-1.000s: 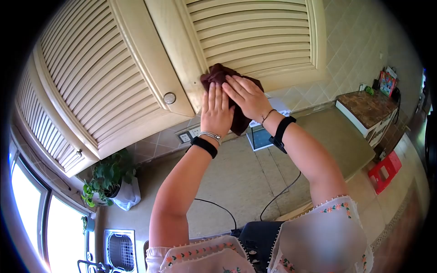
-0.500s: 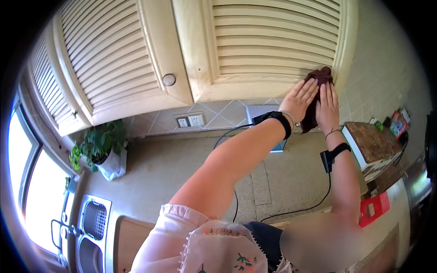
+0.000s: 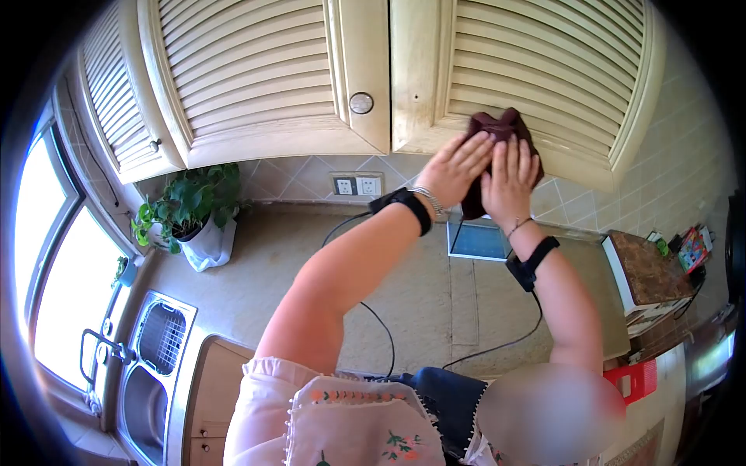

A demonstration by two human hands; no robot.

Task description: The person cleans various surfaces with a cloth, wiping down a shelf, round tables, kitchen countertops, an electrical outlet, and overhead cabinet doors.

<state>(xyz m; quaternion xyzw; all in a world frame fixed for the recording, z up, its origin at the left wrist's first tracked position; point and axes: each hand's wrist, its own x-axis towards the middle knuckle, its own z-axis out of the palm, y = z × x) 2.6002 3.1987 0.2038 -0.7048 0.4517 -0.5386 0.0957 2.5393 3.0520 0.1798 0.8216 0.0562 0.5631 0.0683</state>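
Note:
A dark maroon cloth (image 3: 507, 124) lies against the lower rail of the right louvered cabinet door (image 3: 544, 62), partly bunched, its lower end hanging below the door's edge. My left hand (image 3: 458, 167) presses on its left side with fingers stretched out flat. Beside it, my right hand (image 3: 509, 179) also lies flat on the cloth, fingers extended upward. Both palms face the door and the hands nearly touch. Black bands with cables circle both wrists. My hands cover the middle of the cloth.
The left door has a round knob (image 3: 361, 102). Below are a wall socket (image 3: 357, 185), a blue-and-white box (image 3: 480, 239) on the counter (image 3: 295, 256), a potted plant (image 3: 190, 210), and a sink (image 3: 144, 412) by the window. A brown-topped cabinet (image 3: 649, 268) stands right.
My hands and the cloth have moved left along the door's bottom rail, away from its right corner. The view has shifted, and more of the blue-and-white box shows.

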